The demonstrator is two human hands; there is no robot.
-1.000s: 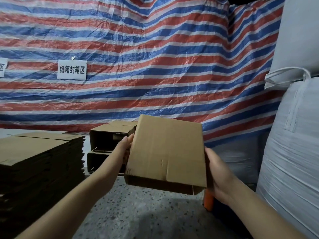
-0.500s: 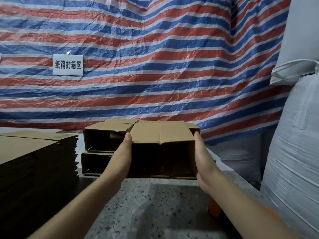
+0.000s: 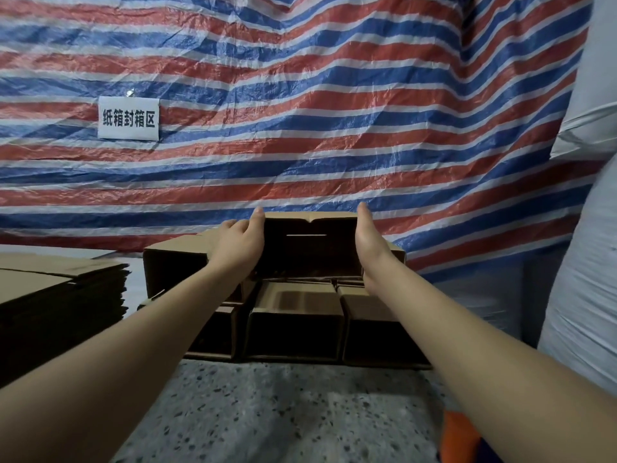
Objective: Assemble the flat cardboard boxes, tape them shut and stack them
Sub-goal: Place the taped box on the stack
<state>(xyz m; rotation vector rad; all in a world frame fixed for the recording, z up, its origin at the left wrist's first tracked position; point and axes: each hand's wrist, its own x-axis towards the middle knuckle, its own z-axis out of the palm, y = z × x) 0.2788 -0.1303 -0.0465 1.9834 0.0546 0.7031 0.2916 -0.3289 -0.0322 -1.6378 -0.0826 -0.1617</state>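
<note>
An assembled brown cardboard box [image 3: 310, 252] sits on the top row of a stack of boxes against the striped tarp. My left hand [image 3: 238, 243] presses flat against its left side and my right hand [image 3: 369, 243] against its right side, so the box is clamped between both palms with fingers stretched forward. Beside it on the left stands another upper box [image 3: 173, 262]. Under them lies a lower row of boxes [image 3: 295, 324]. A pile of flat, unfolded cardboard [image 3: 56, 295] rests at the left.
A red, white and blue striped tarp [image 3: 334, 128] hangs behind, with a white paper sign [image 3: 128, 118]. Large white bulk bags [image 3: 587, 269] stand at the right. Speckled concrete floor [image 3: 283, 412] lies in front of the stack; something orange [image 3: 460, 439] shows at bottom right.
I carried the box forward and up from in front of my chest onto the top row of the stack. My hands stay on its two sides.
</note>
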